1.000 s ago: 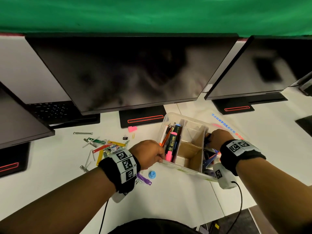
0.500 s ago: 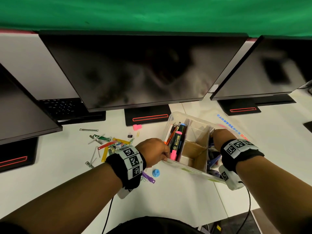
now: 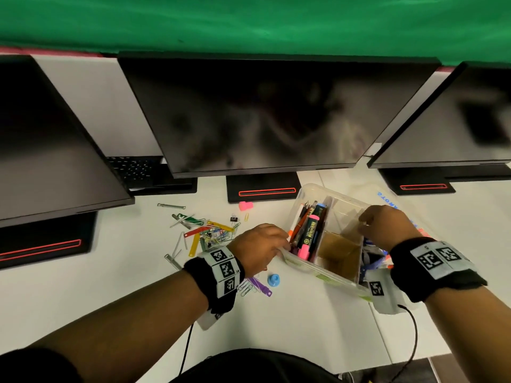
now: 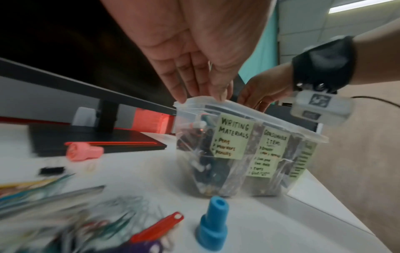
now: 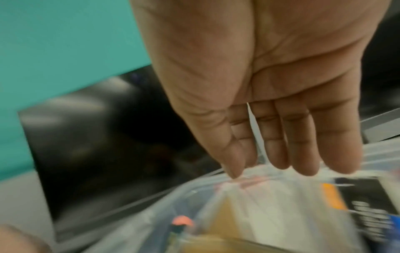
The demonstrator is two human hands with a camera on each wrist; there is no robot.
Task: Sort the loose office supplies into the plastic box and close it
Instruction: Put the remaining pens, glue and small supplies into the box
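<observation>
The near left corner rim of the one clear, lidless plastic box point(image 4: 249, 145) is touched by the straight fingers of the left hand point(image 3: 258, 248), while its cardboard divider is met by the extended fingers of the right hand point(image 3: 387, 226); nothing is clasped by either. Three compartments are counted in the box, which sits on the white desk point(image 3: 304, 327) right of the loose coloured clips point(image 3: 206, 233). Three pale green handwritten labels are carried on its front wall, and one blue cap point(image 4: 213, 226) and one pink cap point(image 4: 84, 151) lie outside.
</observation>
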